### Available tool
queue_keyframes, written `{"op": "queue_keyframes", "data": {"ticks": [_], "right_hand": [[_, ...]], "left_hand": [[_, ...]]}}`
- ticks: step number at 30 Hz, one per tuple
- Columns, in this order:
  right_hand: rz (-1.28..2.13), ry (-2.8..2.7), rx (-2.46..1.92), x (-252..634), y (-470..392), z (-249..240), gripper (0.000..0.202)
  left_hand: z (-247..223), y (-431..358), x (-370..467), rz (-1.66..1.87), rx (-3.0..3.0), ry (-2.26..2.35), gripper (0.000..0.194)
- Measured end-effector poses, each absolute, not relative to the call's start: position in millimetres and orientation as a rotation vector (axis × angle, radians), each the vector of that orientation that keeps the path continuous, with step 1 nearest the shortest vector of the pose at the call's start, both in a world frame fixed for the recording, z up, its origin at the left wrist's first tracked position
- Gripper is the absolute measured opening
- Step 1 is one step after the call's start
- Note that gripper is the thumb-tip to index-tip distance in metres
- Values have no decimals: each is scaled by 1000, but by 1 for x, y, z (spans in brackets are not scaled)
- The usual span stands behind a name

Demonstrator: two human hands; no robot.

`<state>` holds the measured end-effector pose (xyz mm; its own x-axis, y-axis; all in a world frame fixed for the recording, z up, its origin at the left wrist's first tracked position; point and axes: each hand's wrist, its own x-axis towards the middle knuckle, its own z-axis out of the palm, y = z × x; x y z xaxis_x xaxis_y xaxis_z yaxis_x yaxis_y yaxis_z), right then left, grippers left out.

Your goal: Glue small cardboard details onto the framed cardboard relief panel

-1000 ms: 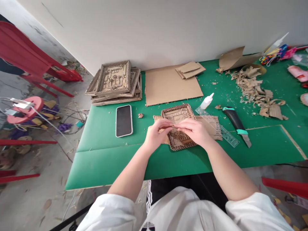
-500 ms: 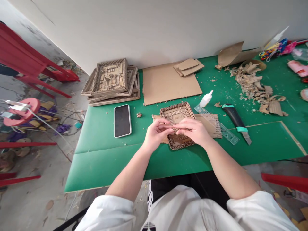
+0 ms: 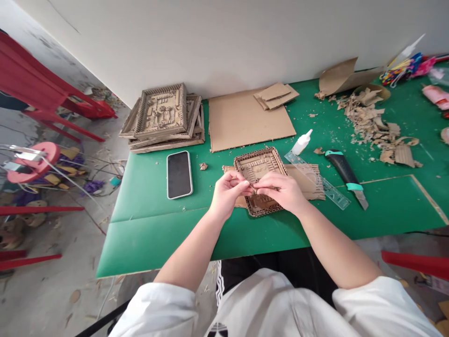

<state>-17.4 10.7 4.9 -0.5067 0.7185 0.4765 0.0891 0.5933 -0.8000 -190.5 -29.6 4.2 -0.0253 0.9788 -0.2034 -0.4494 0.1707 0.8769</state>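
A cardboard tray (image 3: 261,164) with a corrugated rim and raised strips inside lies on a piece of corrugated cardboard (image 3: 308,180). Over its middle, my left hand (image 3: 229,189) and my right hand (image 3: 277,187) meet fingertip to fingertip. Both hands pinch a small brown piece (image 3: 254,188), probably cardboard, mostly hidden by the fingers. Just behind the tray's right side, a white glue bottle (image 3: 302,142) rests by a clear ruler (image 3: 328,187). Farther right lies a black and teal knife (image 3: 345,175) with its blade out.
Stacked cardboard trays (image 3: 163,117) stand at the back left, with a phone (image 3: 179,174) in front. A flat cardboard sheet (image 3: 249,121) lies behind the work. Cardboard scraps (image 3: 379,126) cover the back right of the green table (image 3: 150,243). A red chair (image 3: 45,79) stands left.
My left fingers have closed into a tighter pinch, and the small piece has turned slightly between the hands. The view has shifted a little; the tray stays in place.
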Motion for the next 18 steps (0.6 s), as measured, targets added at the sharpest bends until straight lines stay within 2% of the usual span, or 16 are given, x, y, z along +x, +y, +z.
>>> {"op": "queue_keyframes", "data": {"ticks": [4, 12, 18], "right_hand": [[746, -1972, -605, -22, 10, 3, 2], [532, -2093, -598, -21, 9, 3, 7], [657, -2064, -672, -19, 8, 0, 7]], "left_hand": [[4, -31, -187, 1299, 695, 1077, 32], [7, -34, -190, 1154, 784, 1126, 38], [9, -33, -194, 1098, 780, 1116, 32]]}}
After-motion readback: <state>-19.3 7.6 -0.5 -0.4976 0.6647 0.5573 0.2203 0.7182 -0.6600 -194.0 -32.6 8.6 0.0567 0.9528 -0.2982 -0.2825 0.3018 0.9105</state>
